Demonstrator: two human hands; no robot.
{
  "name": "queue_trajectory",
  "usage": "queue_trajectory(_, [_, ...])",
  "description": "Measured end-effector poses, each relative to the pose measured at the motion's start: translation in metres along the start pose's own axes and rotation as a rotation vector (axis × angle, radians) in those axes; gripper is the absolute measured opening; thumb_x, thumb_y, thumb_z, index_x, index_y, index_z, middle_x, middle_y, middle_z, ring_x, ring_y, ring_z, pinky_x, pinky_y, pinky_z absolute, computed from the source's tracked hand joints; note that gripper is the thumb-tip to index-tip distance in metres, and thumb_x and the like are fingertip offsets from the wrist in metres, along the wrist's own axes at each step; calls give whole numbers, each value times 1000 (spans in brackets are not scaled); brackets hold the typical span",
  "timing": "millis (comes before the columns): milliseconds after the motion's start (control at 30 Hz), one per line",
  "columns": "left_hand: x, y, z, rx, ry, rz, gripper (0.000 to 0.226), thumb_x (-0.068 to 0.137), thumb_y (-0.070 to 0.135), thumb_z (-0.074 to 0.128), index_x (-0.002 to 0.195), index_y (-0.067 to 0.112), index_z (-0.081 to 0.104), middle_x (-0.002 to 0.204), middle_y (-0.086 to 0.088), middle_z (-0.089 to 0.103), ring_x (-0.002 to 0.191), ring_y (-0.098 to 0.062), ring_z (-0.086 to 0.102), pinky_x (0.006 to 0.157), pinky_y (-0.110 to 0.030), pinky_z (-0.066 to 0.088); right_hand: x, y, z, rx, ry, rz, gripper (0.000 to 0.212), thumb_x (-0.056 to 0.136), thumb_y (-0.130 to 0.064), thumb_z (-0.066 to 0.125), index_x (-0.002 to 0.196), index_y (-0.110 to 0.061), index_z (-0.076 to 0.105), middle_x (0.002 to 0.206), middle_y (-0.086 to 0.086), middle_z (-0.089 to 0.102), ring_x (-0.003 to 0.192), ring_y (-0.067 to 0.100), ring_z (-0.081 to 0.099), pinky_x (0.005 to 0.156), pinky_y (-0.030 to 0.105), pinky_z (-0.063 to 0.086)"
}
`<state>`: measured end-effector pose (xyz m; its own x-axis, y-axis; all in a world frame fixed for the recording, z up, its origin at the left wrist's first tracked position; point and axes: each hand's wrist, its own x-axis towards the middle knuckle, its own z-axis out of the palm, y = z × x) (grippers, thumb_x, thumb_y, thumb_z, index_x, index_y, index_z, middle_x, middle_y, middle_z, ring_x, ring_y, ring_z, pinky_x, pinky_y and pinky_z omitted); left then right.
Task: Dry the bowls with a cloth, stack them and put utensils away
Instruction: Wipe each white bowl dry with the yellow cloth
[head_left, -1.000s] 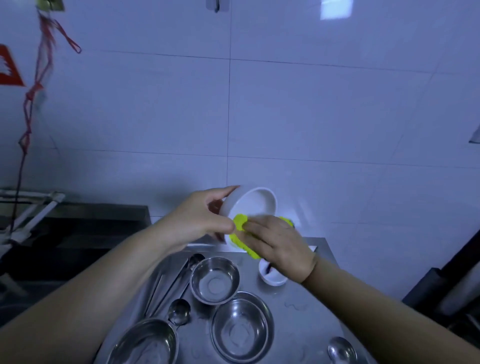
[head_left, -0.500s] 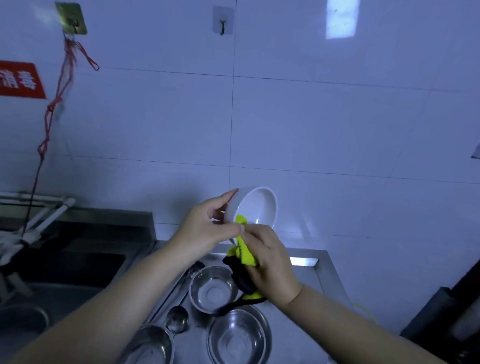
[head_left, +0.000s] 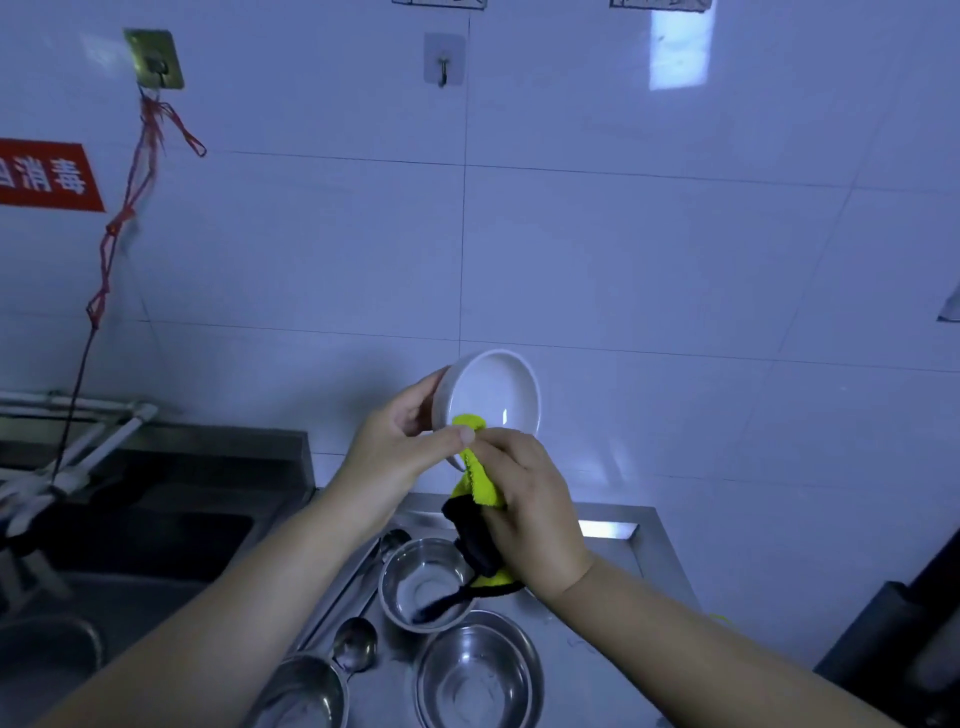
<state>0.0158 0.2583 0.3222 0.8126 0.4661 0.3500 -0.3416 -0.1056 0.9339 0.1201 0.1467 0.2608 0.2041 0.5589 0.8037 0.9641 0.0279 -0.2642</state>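
Two hands are raised above the steel counter (head_left: 613, 587). A white bowl (head_left: 491, 397), tilted on its side in front of the tiled wall, is gripped at its left rim by the left hand (head_left: 402, 447). A yellow-and-black cloth (head_left: 475, 499) is clutched by the right hand (head_left: 527, 512) and pressed against the bowl's lower rim. Three metal bowls (head_left: 423, 582) and spoons (head_left: 356, 644) are seen below on the counter.

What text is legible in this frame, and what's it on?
"消毒": white characters on the red sign on the tiled wall at upper left. A further character to their left is cut by the frame edge and cannot be read.
Nothing else: the white bowl, the yellow cloth, the steel bowls and the two wall hooks show no readable marking.
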Motion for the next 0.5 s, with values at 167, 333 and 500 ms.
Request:
queue_trajectory(167, [0,11,-7,99,-38,-1,42,68,15,71,98,44,71,96,-10,72,84,-17,64,79,-26,55,1,-9,-6,61,-61,-16,53,79,-12,50,131,-19,50,116,1,53,100,21,51,87,21,41])
queue_trajectory(333, [10,34,-23,195,-222,-158,41,67,11,67,106,22,69,96,0,73,84,-8,66,71,-18,51,15,41,-35,-348,-264,-636,32,97,-3,44,128,-9,47,117,11,61,103,32,57,86,38,45])
queue_trajectory(500, [9,23,-19,71,-108,-173,43,73,8,68,111,28,65,98,2,73,85,-10,69,67,-23,56,18,32,-35,-387,-171,-441,29,92,-4,52,120,-7,57,106,13,64,95,29,52,81,36,41])
